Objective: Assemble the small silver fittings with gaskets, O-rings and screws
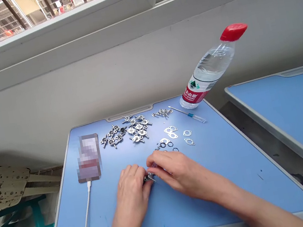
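Close over the middle of the blue desk, my left hand [132,187] is closed on a small metal fitting [150,177] with a thin pipe stub. My right hand [169,167] touches the same fitting from the other side, thumb and fingers pinched together; whatever lies between those fingertips is mostly hidden. Just beyond the right hand lie black rubber rings [170,144] and tiny screws [157,146]. Flat metal gaskets [173,135] are scattered behind them. Farther back, several similar metal fittings [139,127] sit in a cluster.
A phone [90,155] with a white cable [86,215] lies at left. A tilted-looking water bottle [205,72] stands at the back right, beside a thin blue-and-clear tool [189,114] and small metal parts [162,113]. Another desk [290,104] is at right, a green stool [36,224] at left.
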Tool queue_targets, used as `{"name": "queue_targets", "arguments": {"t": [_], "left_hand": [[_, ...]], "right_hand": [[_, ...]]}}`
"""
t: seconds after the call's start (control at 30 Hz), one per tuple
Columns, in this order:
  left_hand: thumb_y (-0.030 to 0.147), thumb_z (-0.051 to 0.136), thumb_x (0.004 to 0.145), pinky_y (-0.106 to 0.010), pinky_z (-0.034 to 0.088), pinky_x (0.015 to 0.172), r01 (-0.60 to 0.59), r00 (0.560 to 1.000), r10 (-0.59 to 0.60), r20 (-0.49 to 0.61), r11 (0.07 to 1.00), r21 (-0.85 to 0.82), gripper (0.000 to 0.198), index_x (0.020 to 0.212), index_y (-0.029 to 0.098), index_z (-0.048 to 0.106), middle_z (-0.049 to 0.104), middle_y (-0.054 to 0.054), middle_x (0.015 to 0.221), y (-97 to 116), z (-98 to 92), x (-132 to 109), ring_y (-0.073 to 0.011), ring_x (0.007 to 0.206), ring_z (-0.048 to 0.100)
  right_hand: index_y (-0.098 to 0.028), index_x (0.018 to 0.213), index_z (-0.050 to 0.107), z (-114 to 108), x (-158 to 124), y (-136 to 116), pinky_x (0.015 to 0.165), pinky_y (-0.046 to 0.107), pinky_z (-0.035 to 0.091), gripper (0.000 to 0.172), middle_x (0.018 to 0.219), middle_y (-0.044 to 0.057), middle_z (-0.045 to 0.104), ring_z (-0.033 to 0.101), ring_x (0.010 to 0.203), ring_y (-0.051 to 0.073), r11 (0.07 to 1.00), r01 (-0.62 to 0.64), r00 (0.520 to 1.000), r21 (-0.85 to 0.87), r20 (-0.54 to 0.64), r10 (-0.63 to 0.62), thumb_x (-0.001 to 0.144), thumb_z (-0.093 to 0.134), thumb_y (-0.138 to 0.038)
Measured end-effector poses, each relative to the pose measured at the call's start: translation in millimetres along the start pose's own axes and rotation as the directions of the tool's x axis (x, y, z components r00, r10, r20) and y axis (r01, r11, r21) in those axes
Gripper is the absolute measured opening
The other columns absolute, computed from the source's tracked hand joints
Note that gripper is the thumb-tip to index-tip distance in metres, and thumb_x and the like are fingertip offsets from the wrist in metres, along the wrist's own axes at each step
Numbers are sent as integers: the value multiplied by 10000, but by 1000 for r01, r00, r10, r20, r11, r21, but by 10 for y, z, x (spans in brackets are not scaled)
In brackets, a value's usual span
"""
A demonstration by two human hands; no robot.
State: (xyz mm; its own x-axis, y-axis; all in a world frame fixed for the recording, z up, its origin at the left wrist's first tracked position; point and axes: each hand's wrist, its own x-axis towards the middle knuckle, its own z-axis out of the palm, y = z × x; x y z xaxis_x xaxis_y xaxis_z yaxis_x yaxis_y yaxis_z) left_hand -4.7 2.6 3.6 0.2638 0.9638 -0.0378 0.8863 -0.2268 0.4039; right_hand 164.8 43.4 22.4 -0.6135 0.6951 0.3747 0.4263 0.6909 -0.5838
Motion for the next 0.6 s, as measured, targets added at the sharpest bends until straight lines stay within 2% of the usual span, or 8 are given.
{"name": "queue_targets", "arguments": {"t": [0.07,0.17,0.27,0.33,0.4,0.53,0.6], "left_hand": [[90,571,870,-336,439,712,6,1000,-7,-18,1000,-18,153,789,206,515,607,-4,824,-3,18,-22,-204,791,551],[100,577,877,-338,444,728,9,999,-10,-34,999,-40,128,820,207,533,605,-9,843,-2,31,-46,-205,804,547],[105,584,880,-342,441,725,6,998,-8,-56,999,-39,121,823,200,536,605,-15,849,-1,49,-58,-207,804,541],[91,594,871,-340,437,719,-1,998,-2,-66,999,-45,134,816,194,528,606,-14,853,-4,71,-62,-205,805,539],[78,603,861,-339,433,713,-7,997,4,-79,999,-47,147,811,189,521,603,-12,849,-9,94,-67,-205,803,539],[76,617,850,-332,420,683,-20,994,15,-108,999,-49,158,803,189,517,588,-7,814,-22,113,-81,-205,771,535],[75,626,842,-324,418,678,-31,994,22,-111,996,-83,156,822,193,527,592,-4,817,-27,102,-88,-204,770,540]], "right_hand": [[-163,882,571,64,9,38,544,262,435,240,738,38,644,570,603,137,999,34,997,-31,-68,-36,1009,375,-219],[-135,1023,592,74,15,52,529,274,434,231,747,46,662,583,603,150,995,49,992,-91,-110,-59,1004,367,-183],[-130,1133,580,-29,-8,19,561,299,476,261,838,70,685,632,669,177,992,31,999,-122,21,-29,995,361,-163],[-133,1233,529,-93,-30,1,646,316,518,309,1022,106,695,672,795,189,994,-2,993,-112,117,15,978,355,-125],[-140,1264,500,-109,-43,5,699,323,528,346,1101,112,687,681,859,192,996,-23,990,-82,135,34,959,343,-91],[-148,1047,568,-34,-14,64,584,296,483,191,830,56,695,643,657,172,997,-71,997,-23,14,72,965,395,-152],[-157,982,564,-14,16,85,560,273,463,141,767,31,670,614,615,151,996,-83,995,28,-52,85,963,424,-168]]}}
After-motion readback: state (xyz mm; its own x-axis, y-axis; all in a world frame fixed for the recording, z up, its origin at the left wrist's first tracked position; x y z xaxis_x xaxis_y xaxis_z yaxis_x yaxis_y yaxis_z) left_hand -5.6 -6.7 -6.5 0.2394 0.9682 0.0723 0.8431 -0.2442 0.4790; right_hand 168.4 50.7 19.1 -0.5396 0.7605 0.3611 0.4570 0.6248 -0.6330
